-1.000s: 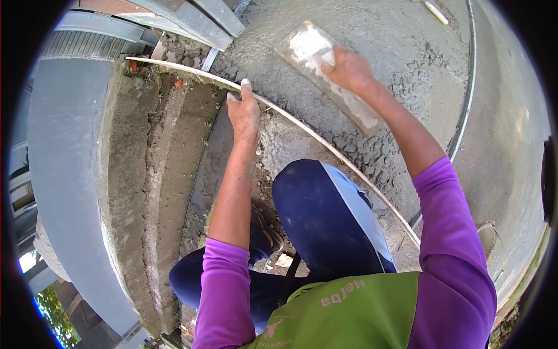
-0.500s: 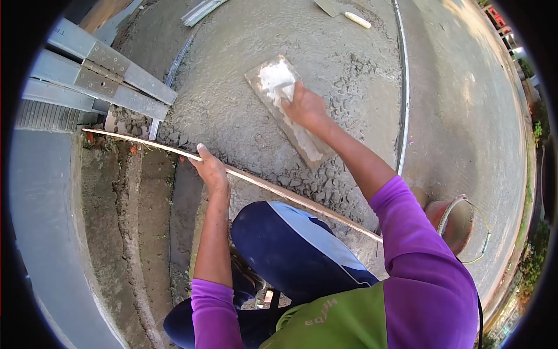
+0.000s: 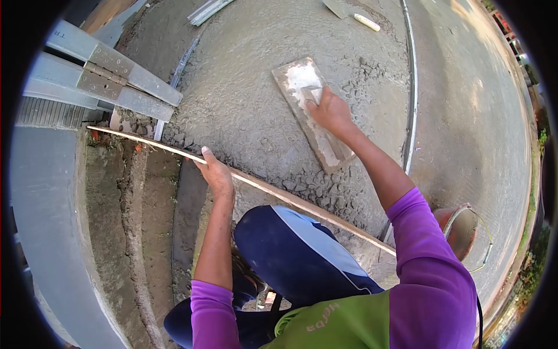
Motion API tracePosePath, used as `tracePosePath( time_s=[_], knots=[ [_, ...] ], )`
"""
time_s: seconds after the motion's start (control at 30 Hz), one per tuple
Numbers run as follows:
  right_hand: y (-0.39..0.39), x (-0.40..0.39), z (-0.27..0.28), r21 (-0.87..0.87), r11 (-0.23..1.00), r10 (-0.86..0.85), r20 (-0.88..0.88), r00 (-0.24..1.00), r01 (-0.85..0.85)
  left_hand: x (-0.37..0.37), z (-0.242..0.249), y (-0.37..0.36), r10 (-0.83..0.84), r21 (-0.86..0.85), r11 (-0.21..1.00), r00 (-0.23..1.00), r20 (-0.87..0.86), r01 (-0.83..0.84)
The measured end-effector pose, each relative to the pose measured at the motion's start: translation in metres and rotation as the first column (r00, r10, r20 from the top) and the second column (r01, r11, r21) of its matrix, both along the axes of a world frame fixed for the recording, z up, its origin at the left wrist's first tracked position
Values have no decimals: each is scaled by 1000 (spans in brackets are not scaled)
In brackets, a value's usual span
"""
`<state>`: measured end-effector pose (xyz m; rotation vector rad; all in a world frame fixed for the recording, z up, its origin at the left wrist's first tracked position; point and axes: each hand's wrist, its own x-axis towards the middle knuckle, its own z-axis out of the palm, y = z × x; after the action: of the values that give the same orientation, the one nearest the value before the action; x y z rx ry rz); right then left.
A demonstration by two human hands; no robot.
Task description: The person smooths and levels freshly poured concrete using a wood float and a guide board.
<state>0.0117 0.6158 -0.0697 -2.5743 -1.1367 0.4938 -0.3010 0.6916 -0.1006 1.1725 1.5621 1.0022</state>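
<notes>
My right hand (image 3: 331, 110) is closed round the handle of a long flat float (image 3: 296, 93), which lies on wet grey concrete (image 3: 244, 75). Pale residue covers the float's upper end. Lower left of it, my left hand (image 3: 216, 173) grips a long thin wooden board (image 3: 290, 199), thumb over the top edge and the other fingers hidden behind. The board runs slantwise along the near edge of the concrete, between the float and my knee. Coarse lumps lie beside the board, below the float.
Metal beams with a hinge (image 3: 104, 81) jut in from the upper left. A bucket (image 3: 459, 232) stands at the right. A metal strip (image 3: 412, 87) borders the concrete. At the top are a trowel blade (image 3: 335, 7), a pale stick-like object (image 3: 367, 22) and metal profiles (image 3: 208, 10).
My right hand and the float have shifted right relative to the board and the concrete. My left hand still holds the board. The whole view has also shifted slightly.
</notes>
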Motion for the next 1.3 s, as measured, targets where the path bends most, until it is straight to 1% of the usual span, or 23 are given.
tracePosePath(
  time_s=[0.07, 0.13, 0.2, 0.27, 0.3, 0.33, 0.4, 0.47, 0.57, 0.63, 0.73, 0.8, 0.87, 0.9, 0.93, 1.03, 1.1, 1.17, 1.23, 1.3],
  knots=[
    [10, 35, -11, 47, 994, -97, 34, 995, 95, -1, -2, 2, 3, 4, 1000, 1000, -20, -2],
    [43, 84, -20, 108, 985, -139, 42, 989, 134, -3, -4, 1, -5, 13, 1000, 1000, -27, 5],
    [50, 105, -23, 145, 979, -155, 60, 986, 145, -2, -2, 0, -12, 32, 999, 1000, -5, 12],
    [48, 102, -27, 155, 981, -132, 78, 988, 119, 3, 7, -4, -5, 22, 1000, 999, -37, 6],
    [35, 88, -24, 129, 987, -108, 56, 993, 100, 5, 11, -5, 13, 21, 1000, 998, -53, -12],
    [19, 68, -22, 110, 991, -75, 35, 997, 71, 4, 4, -3, 34, 47, 998, 998, -57, -31],
    [11, 41, -20, 98, 995, -30, 34, 999, 27, 8, 14, -7, 71, 32, 997, 995, -69, -69],
    [46, 56, -19, 134, 990, -50, 48, 998, 43, 8, 12, -7, 80, 23, 997, 994, -71, -78],
    [116, 92, -9, 172, 983, -71, 72, 995, 58, 5, 13, -6, 22, 19, 1000, 996, -86, -20],
    [152, 123, -9, 150, 988, -37, 49, 998, 30, 7, 17, -7, 12, -6, 1000, 995, -99, -13],
    [149, 107, -14, 239, 971, 6, 68, 998, -22, 5, 14, -7, 41, -5, 999, 996, -76, -42],
    [118, 80, -15, 230, 972, 42, 32, 999, -48, 8, 12, -7, 95, 18, 995, 994, -49, -95],
    [72, 34, -5, 124, 984, 123, 71, 990, -131, 10, 17, -9, 94, 16, 995, 995, -44, -94],
    [50, 17, 4, 66, 986, 151, 49, 987, -154, 11, 18, -8, 98, 17, 995, 994, -40, -97],
    [35, 5, 7, 4, 985, 175, 16, 984, -175, 9, 15, -7, 85, 52, 995, 995, -46, -83],
    [36, 24, -3, 59, 995, 76, 39, 996, -78, 9, 14, -7, 103, 11, 995, 993, -59, -102],
    [76, 51, -9, 117, 993, -41, 66, 997, 33, 7, 12, -5, 67, 35, 997, 997, -40, -66],
    [113, 56, -2, 140, 990, 11, 68, 998, -20, 6, 10, -5, 38, 53, 998, 999, -34, -37],
    [120, 32, 7, 139, 985, 96, 63, 993, -104, 4, 8, -4, 21, 62, 998, 999, -35, -19],
    [84, 4, 15, 69, 976, 204, 54, 977, -208, 6, 11, -5, 12, 65, 998, 999, -35, -9]
  ],
)
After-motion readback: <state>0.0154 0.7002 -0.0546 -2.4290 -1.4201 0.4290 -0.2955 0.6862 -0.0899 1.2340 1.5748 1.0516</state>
